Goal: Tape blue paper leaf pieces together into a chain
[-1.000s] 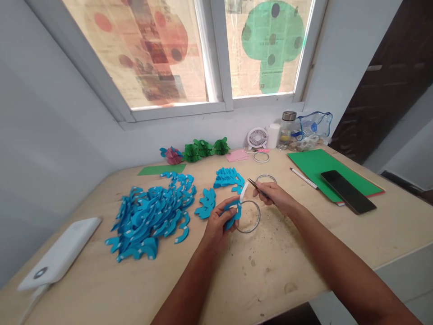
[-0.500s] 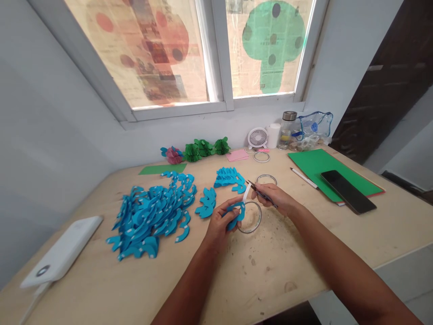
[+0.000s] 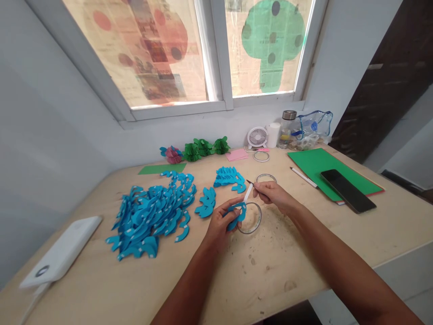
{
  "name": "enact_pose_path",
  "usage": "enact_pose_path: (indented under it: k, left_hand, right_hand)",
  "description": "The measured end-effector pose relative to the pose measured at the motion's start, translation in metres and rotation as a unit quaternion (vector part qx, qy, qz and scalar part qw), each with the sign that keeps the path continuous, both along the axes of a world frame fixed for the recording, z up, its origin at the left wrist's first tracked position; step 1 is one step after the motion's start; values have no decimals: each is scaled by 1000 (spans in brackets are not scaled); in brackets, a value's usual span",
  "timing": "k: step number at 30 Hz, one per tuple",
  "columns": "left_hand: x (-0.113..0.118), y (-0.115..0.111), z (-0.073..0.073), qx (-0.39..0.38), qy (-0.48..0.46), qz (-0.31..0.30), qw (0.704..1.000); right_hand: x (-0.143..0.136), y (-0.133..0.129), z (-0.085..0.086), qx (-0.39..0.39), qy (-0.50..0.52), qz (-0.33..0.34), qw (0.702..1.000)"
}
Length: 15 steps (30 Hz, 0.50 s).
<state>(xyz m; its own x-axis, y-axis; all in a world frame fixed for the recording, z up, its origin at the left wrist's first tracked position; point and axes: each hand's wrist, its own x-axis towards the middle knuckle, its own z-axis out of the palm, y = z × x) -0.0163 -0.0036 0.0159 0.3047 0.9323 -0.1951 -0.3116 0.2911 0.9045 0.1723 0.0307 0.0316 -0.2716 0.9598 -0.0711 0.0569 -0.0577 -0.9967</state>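
Note:
My left hand grips a curved blue paper piece between thumb and fingers. A narrow white strip stands up from the paper's upper end. My right hand is closed on dark, pointed tweezers, their tips at the top of the strip; most of the tool is hidden in the fingers. Just behind my left hand, a tape ring lies on the table. Beyond the hands are a small blue paper stack and a row of folded blue pieces.
A large pile of blue paper pieces covers the table's left middle. A white power bank lies at far left. On the right are green sheets, a phone and a white pencil. A fan and bottle stand behind.
My right hand has turned and shifted slightly left, so the tweezers' rear end no longer shows. The white strip leans a little more to the right. My left hand has barely moved.

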Motion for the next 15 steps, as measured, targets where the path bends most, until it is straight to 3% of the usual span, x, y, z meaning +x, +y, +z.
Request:
enact_pose_path:
  k: [6, 15]
  left_hand:
    - [-1, 1, 0, -3, -6, 7, 1000]
    - [-3, 3, -1, 37, -12, 42, 998]
  right_hand:
    - [-3, 0, -2, 84, -48, -54, 994]
    - [-3, 0, -2, 125, -115, -28, 985]
